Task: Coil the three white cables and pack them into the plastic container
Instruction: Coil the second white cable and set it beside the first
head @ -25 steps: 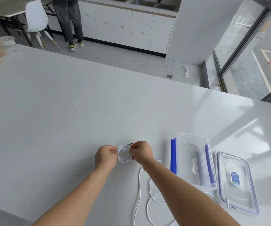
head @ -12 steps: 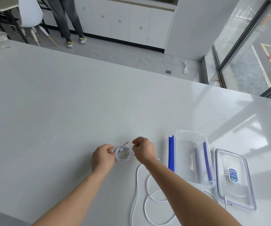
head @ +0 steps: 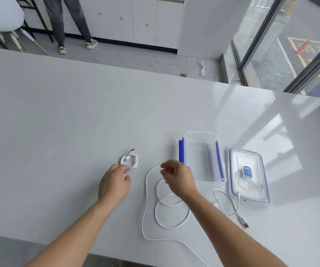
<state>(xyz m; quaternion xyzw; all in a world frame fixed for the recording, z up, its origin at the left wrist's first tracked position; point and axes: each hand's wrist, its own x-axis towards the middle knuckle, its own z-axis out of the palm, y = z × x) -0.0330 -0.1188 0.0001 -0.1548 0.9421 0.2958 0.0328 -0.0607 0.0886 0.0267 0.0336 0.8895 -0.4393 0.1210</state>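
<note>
A small coiled white cable point(head: 129, 160) lies flat on the white table point(head: 59, 122). My left hand point(head: 114, 182) is just in front of it, index fingertip touching the coil's near edge, thumb apart from it. My right hand point(head: 176, 176) hovers with fingers spread over the top of a long loose white cable point(head: 172, 209) that loops across the table. A third, short white cable point(head: 232, 207) with a USB plug lies right of my forearm. The clear plastic container point(head: 201, 132) with blue clasps stands open and holds nothing.
The container's clear lid point(head: 247, 174) lies flat just right of it. The table's near edge runs along the bottom left. Beyond the far edge are a person's legs point(head: 59, 22), a white chair point(head: 6, 14), cabinets, and a glass wall on the right.
Both hands held the coil a second ago. The coil now rests on the table, my right hand has let go and moved right over the loose cable, and my left grip has loosened.
</note>
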